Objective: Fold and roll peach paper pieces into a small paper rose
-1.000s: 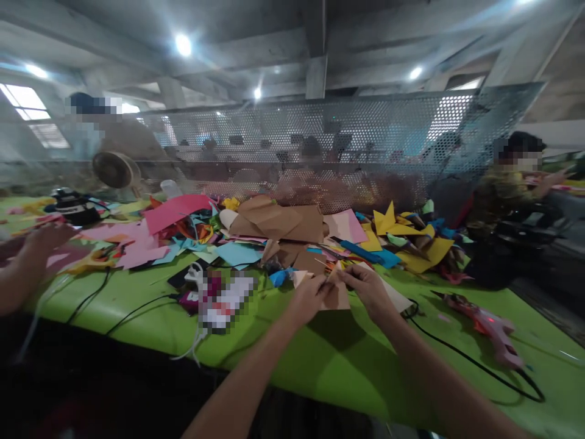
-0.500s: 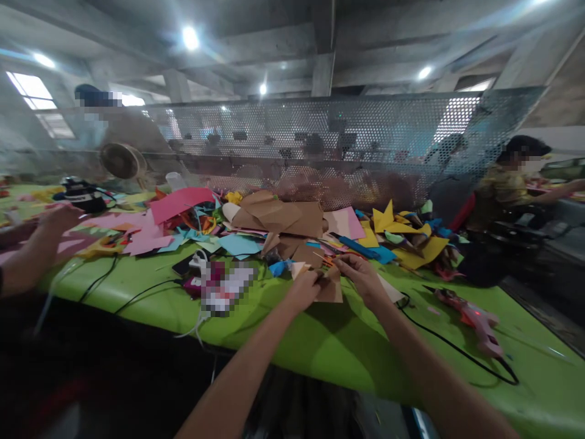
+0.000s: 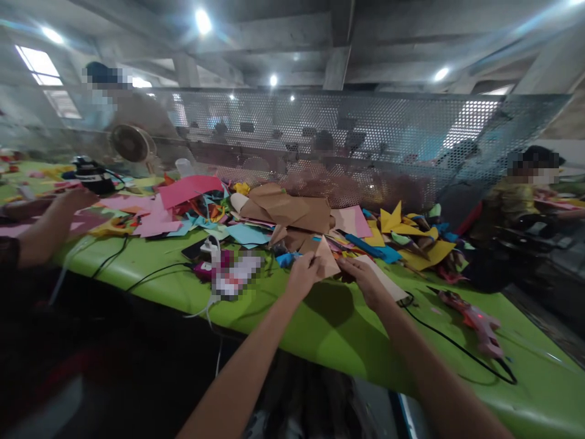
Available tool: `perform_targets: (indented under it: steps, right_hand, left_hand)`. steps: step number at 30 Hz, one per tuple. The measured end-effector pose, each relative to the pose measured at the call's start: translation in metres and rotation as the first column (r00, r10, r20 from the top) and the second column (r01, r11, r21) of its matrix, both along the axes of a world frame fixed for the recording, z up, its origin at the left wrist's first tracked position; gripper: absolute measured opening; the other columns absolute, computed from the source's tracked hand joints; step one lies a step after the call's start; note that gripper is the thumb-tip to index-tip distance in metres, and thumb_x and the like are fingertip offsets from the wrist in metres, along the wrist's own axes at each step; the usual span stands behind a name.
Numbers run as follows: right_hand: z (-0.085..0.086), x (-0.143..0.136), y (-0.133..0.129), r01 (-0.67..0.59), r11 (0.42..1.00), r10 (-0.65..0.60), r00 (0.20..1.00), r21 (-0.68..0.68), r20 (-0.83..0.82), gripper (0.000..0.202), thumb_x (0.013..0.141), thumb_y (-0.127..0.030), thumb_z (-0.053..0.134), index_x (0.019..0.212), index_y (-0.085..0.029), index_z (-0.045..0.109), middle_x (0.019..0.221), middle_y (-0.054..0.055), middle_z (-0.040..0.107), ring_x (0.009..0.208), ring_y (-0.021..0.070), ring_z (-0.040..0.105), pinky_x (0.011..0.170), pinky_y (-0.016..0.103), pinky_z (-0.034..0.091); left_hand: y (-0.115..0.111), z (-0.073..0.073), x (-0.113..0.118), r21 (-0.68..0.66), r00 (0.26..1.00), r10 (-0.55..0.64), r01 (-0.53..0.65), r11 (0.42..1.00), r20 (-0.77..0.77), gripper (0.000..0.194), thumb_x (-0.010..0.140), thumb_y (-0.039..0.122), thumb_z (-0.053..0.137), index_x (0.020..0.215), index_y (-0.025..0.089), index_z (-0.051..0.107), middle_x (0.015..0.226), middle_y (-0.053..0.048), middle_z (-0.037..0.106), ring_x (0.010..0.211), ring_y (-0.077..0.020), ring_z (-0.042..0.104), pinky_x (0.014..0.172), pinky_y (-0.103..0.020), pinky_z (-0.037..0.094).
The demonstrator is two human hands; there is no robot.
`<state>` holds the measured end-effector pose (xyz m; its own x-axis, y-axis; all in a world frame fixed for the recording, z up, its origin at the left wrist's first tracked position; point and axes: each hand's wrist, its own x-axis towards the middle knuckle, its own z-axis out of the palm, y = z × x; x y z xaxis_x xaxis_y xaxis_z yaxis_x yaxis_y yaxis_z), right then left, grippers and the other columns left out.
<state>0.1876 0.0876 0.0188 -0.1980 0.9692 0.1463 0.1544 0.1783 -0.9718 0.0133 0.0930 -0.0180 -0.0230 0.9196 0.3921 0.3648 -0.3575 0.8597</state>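
Green tabletop [image 3: 338,344], smooth and glossy, bearing a heap of creased brown paper [image 3: 297,210]; just in front of the heap, the left hand [image 3: 301,274] pinches a pale, pointed paper piece [image 3: 326,259] narrowly, apparently to steady it. The right hand [image 3: 368,281] curls at its edge — grip uncertain — while a pistol-shaped glue gun [image 3: 478,320] lies right of the heap, presumably for easy reach.

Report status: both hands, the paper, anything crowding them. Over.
Left hand gripping pale paper. Right hand at its right corner, grip unclear. Brown paper heap close beyond; glue gun off right.
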Motion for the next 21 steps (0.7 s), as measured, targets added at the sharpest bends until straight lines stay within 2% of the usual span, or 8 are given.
perform_targets:
  steps: [4, 9, 15, 21]
  right_hand:
    - [-0.0015, -0.0035, -0.0014, -0.006, 1.000, 0.006, 1.000, -0.001, -0.009, 0.042, 0.056, -0.056, 0.082, 0.069, -0.019, 0.068, 0.063, 0.000, 0.064, 0.058, 0.0142, 0.055, 0.055, 0.027, 0.040]
    - [-0.0042, 0.0022, 0.0022, 0.031, 1.000, -0.032, 0.999, -0.002, -0.038, 0.037, 0.059, -0.051, 0.083, 0.068, -0.018, 0.069, 0.062, 0.000, 0.063, 0.057, 0.0125, 0.052, 0.056, 0.027, 0.039]
    - [-0.0030, 0.0007, 0.0002, 0.014, 1.000, -0.015, 0.997, -0.019, -0.074, 0.035, 0.057, -0.046, 0.085, 0.073, -0.018, 0.073, 0.068, 0.002, 0.068, 0.062, 0.0148, 0.058, 0.062, 0.029, 0.044]
    - [-0.0048, 0.0038, 0.0033, 0.044, 0.999, -0.047, 0.994, -0.029, -0.101, 0.029, 0.056, -0.040, 0.084, 0.072, -0.018, 0.073, 0.064, 0.002, 0.068, 0.060, 0.0156, 0.059, 0.061, 0.030, 0.044]
  left_hand:
    - [-0.0009, 0.0018, -0.0017, 0.000, 0.998, -0.014, 0.014, 1.000, 0.057, 0.030, 0.092, 0.036, 0.047, 0.067, 0.020, 0.046, 0.062, 0.003, 0.048, 0.063, -0.0143, 0.044, 0.061, -0.027, 0.031]
    - [-0.0027, 0.0056, -0.0020, -0.012, 0.994, -0.070, 0.071, 0.997, 0.087, 0.032, 0.088, 0.035, 0.051, 0.061, 0.020, 0.043, 0.058, 0.004, 0.043, 0.060, -0.0135, 0.041, 0.059, -0.027, 0.027]
    - [-0.0005, 0.0022, -0.0040, -0.055, 0.991, -0.034, 0.041, 0.998, 0.126, 0.027, 0.087, 0.034, 0.048, 0.065, 0.020, 0.042, 0.060, 0.005, 0.039, 0.061, -0.0134, 0.038, 0.058, -0.028, 0.024]
    - [-0.0022, 0.0043, -0.0022, -0.098, 0.987, -0.028, 0.043, 0.994, 0.156, 0.034, 0.082, 0.036, 0.057, 0.059, 0.021, 0.036, 0.057, 0.006, 0.033, 0.059, -0.0122, 0.034, 0.057, -0.028, 0.022]
